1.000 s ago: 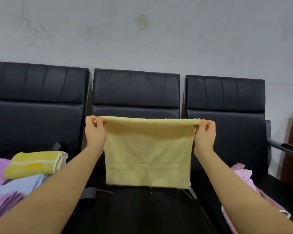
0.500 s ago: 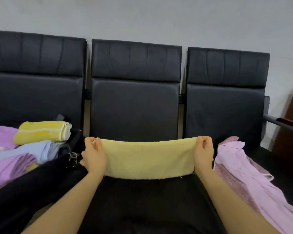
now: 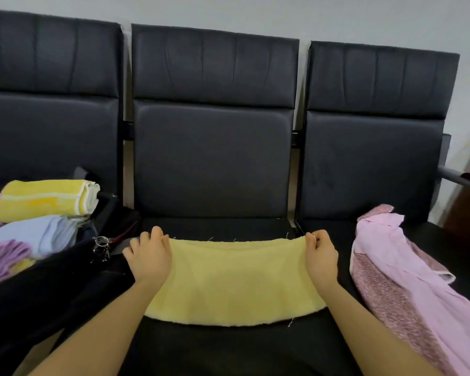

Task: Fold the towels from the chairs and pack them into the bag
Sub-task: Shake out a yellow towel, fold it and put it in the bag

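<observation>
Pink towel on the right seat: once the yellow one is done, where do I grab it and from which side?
Take the pink towel by its far end, the raised corner near the backrest, coming from above with the right hand. It lies crumpled, running toward you, so lifting that high edge should let the rest hang and open out. Both hands now pinch the yellow towel.
</observation>
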### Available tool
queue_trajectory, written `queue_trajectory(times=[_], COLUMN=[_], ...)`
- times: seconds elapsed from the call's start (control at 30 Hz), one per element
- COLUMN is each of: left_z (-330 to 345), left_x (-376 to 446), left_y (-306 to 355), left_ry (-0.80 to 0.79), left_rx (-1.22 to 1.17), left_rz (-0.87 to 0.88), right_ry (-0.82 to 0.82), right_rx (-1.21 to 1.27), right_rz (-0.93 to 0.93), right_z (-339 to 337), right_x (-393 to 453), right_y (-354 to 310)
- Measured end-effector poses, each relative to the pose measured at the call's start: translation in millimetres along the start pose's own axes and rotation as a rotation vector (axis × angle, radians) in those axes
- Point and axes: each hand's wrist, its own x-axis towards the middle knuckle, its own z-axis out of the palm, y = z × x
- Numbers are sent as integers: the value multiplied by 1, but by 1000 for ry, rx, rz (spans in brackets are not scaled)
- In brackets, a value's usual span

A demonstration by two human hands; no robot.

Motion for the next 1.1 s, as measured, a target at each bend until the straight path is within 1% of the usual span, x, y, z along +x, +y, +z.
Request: queue_trajectory(times=[0.07,0.2,0.3,0.37,0.43,0.5,0.57,0.63,0.7,0.73,0.83,1.1], left_z=[7,19,25,30,35,38,39,42,41,39,35,23], left_x=[12,33,42,42,32,17,-2,-17,-27,-31,-43,-82], left_y=[1,0,2,5,9,12,14,10,4,2,-6,-16], left_ry=[14,105,61,49,33,-44,-166,-287,-412,-445,-503,-599], left_rx=[29,88,165,238,253,224,173,184,233,249,261,255], left_rz=[37,196,248,297,373,462,491,467,424,419,434,456], right_ry=[3,12,-4,-44,-89,-149,-298,-471,-575,-605,-641,-689], right_rx=[-2,-35,-106,-242,-477,-658,-725,-765,-844,-884,-986,-1070], right_rz=[-11,-43,-57,-103,-241,-431,-586,-653,-631,-612,-594,-594], right_z=[8,24,36,42,45,46,45,46,43,42,33,5], right_x=[11,31,39,39,33,23,11,-1,-11,-14,-23,-54], right_y=[-3,-9,-9,-6,1,6,7,10,14,18,26,36])
